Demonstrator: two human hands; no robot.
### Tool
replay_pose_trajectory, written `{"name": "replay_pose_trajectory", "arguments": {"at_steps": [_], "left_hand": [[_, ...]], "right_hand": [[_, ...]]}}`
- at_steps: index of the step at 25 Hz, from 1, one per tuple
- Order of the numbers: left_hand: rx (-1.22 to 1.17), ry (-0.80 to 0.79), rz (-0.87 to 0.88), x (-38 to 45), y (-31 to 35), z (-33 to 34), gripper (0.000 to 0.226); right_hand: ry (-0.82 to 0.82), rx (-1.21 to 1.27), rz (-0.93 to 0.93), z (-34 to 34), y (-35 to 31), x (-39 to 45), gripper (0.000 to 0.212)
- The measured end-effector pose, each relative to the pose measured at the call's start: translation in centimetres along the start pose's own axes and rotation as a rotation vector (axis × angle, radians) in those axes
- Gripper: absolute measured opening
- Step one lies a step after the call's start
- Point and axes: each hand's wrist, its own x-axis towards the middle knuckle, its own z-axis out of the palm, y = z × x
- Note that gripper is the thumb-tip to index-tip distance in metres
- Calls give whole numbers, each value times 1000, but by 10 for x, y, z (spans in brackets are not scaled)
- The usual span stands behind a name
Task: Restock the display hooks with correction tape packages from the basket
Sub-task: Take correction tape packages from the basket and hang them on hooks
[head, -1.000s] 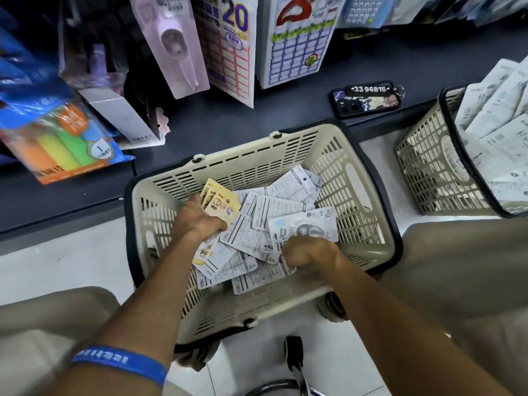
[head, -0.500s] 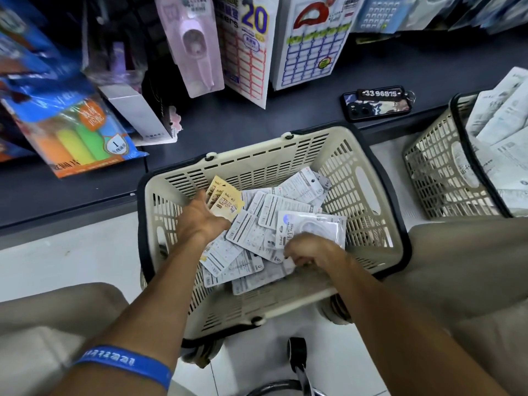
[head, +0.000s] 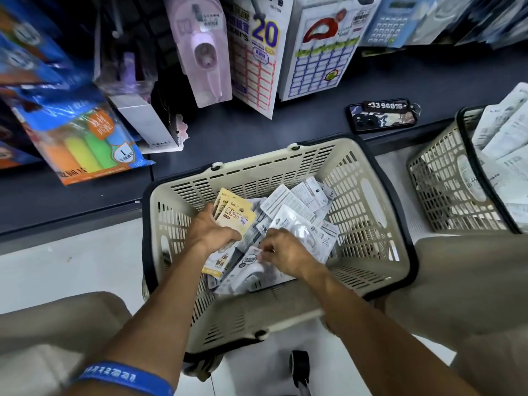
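Both hands are down inside the beige basket [head: 371, 192], which sits on the floor in front of a dark shelf [head: 300, 130]. The left hand [head: 210, 231] lies on the left side of the pile, its thumb and fingers closed on a small stack of yellow packages [head: 238, 214]. The right hand [head: 285, 254], close beside it, has its fingers curled down among the white correction tape packages [head: 297, 207], pinching at one near the middle of the heap; exactly which card it grips I cannot tell. The white packages fill the basket's floor in a loose, overlapping heap. A blue wristband [head: 125, 378] rings the left forearm.

On the shelf just beyond the basket lies a phone [head: 383, 118] with a number tag [head: 387, 105] on it. Hanging goods stand above the shelf: a pink correction tape pack [head: 201, 50], sticker sheets marked 20 [head: 258, 52] and a highlighter pack [head: 83, 138] at far left. A 2nd basket [head: 440, 181] at right holds more white packages.
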Motion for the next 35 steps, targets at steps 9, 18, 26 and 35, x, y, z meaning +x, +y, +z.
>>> {"name": "replay_pose_trajectory", "arguments": {"at_steps": [9,18,26,35], "left_hand": [[-577,-392,16,-22,41,-19,31],[-985,-266,267,-84,151,-55,64],[-1014,-243,609,-168,240,-111,41],[-816,-145,830,-201,281,-192,67]], "right_hand": [[174,678,-109,-131,-23,-11,17],[536,1114,-67,-239,-121,-64,31],[407,864,-390,-305,-150,-163,56],[981,1036,-484,-401,-128,-168,38]]}}
